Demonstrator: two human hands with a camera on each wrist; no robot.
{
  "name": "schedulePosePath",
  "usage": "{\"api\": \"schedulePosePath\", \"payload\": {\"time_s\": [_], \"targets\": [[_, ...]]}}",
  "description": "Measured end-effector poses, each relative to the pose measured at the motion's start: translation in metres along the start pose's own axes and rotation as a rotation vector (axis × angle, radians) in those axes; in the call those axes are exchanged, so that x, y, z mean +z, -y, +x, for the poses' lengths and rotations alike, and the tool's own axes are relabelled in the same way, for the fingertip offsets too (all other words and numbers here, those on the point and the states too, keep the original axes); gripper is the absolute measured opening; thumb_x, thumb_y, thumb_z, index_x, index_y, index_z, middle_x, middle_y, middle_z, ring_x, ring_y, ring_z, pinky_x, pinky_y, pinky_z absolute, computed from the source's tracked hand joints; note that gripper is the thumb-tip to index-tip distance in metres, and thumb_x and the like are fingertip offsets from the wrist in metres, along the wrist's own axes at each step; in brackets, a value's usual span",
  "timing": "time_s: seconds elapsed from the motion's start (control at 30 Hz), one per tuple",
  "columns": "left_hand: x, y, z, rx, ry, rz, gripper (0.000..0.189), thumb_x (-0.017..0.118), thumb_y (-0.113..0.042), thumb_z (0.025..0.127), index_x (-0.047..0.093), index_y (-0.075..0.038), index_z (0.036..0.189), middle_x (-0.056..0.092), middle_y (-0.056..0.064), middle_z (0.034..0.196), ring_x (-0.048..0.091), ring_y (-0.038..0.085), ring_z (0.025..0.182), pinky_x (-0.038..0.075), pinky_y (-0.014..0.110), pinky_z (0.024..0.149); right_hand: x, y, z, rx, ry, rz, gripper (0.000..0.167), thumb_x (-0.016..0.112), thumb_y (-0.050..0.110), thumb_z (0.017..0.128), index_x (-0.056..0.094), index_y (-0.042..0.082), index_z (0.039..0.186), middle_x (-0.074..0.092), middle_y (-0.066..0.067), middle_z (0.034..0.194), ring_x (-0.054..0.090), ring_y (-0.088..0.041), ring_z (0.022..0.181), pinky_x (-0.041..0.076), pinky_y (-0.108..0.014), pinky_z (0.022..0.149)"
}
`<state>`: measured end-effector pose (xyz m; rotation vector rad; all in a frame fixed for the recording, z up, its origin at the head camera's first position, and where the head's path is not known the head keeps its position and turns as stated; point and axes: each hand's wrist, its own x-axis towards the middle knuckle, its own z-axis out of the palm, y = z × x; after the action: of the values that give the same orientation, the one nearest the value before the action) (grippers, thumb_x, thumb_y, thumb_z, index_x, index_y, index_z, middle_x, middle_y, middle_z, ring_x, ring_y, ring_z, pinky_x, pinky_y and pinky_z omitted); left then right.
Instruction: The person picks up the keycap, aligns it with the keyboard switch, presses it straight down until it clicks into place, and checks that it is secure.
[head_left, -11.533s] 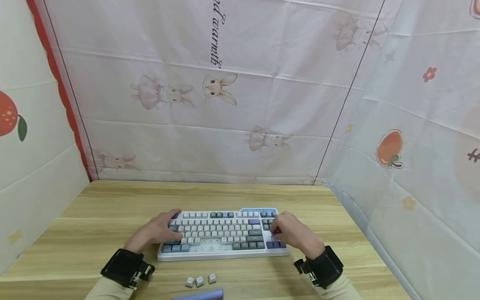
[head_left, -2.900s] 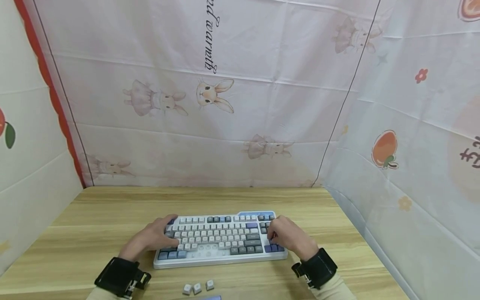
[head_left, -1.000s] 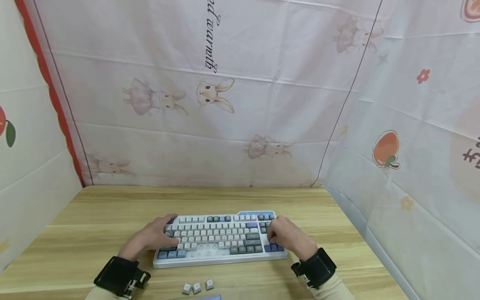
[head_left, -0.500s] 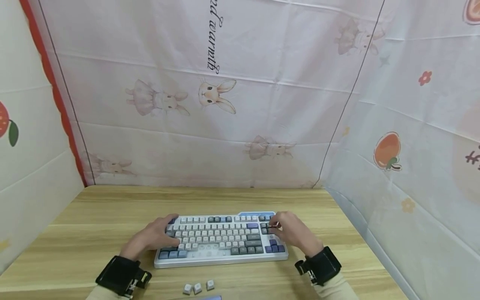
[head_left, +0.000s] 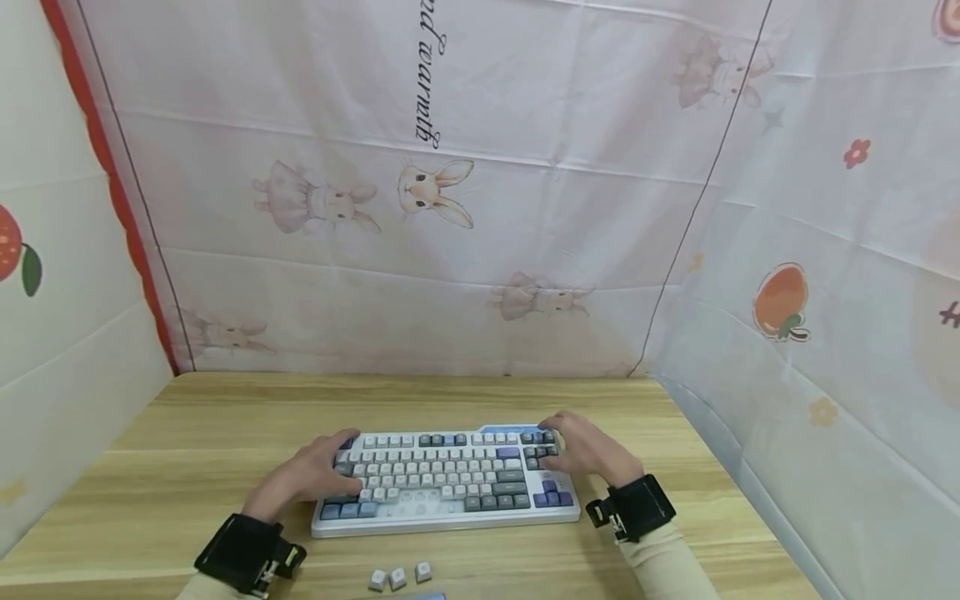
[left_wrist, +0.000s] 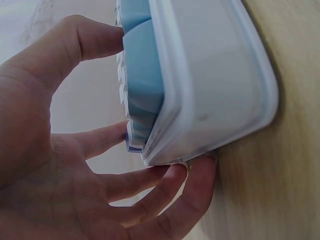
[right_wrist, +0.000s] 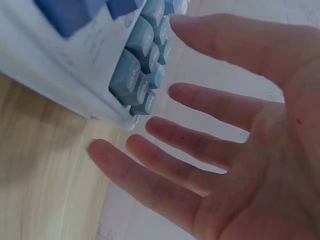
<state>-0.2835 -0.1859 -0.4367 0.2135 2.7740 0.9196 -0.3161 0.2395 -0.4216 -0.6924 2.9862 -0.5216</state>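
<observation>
A white keyboard [head_left: 450,528] with white, grey, blue and purple keycaps lies on the wooden table. Its bottom row has a wide bare stretch [head_left: 420,507] without keycaps. My left hand [head_left: 315,473] holds the keyboard's left end: the thumb lies on the keys near the front, the other fingers reach to the back edge. Over the right end, my right hand [head_left: 588,450] spreads its fingers round the grey navigation keys [right_wrist: 127,75], holding nothing. The purple arrow keys [head_left: 552,499] sit in front of that hand, a single one standing above the row.
Three loose white keycaps, including one on the right [head_left: 423,572], lie on the table [head_left: 510,571] in front of the keyboard. A purple bar-shaped keycap [head_left: 431,597] is cut off by the bottom frame edge. Printed cloth [head_left: 480,325] hangs behind and at both sides.
My right hand has come up from the arrow keys, where its fingers were bunched, to the back right corner and spread. The upper purple arrow key now shows. My left hand has stayed.
</observation>
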Motion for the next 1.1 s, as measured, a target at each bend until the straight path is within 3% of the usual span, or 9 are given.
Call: {"api": "schedulePosePath", "payload": {"time_s": [0.43,0.77,1.1], "targets": [[-0.001,0.002,0.000,-0.001,-0.006,-0.014,0.092,0.081,-0.024,0.081,0.035,-0.001,0.157,0.039,0.037,0.153,0.043,0.054,0.138,0.040,0.070,0.108,-0.001,-0.002,0.020,0.033,0.104,0.032,0.067,0.085,0.018,0.080,0.060,0.001,0.140,0.056,-0.027,0.145,0.055,-0.044,0.133,0.047,-0.060,0.110],[0.001,0.001,0.001,-0.001,0.018,-0.043,0.091,0.081,-0.022,0.082,0.034,-0.002,0.158,0.039,0.037,0.152,0.045,0.054,0.136,0.041,0.067,0.107,0.000,-0.002,0.021,0.015,0.136,0.004,0.071,0.087,0.015,0.075,0.059,-0.003,0.138,0.062,-0.025,0.136,0.059,-0.042,0.127,0.049,-0.059,0.107],[0.001,0.002,0.002,0.006,0.013,-0.037,0.091,0.080,-0.022,0.083,0.034,-0.002,0.158,0.039,0.037,0.153,0.043,0.056,0.138,0.041,0.069,0.107,-0.001,-0.002,0.023,0.035,0.159,0.000,0.073,0.085,0.016,0.077,0.057,-0.003,0.141,0.060,-0.024,0.136,0.059,-0.038,0.125,0.049,-0.057,0.108]]}}
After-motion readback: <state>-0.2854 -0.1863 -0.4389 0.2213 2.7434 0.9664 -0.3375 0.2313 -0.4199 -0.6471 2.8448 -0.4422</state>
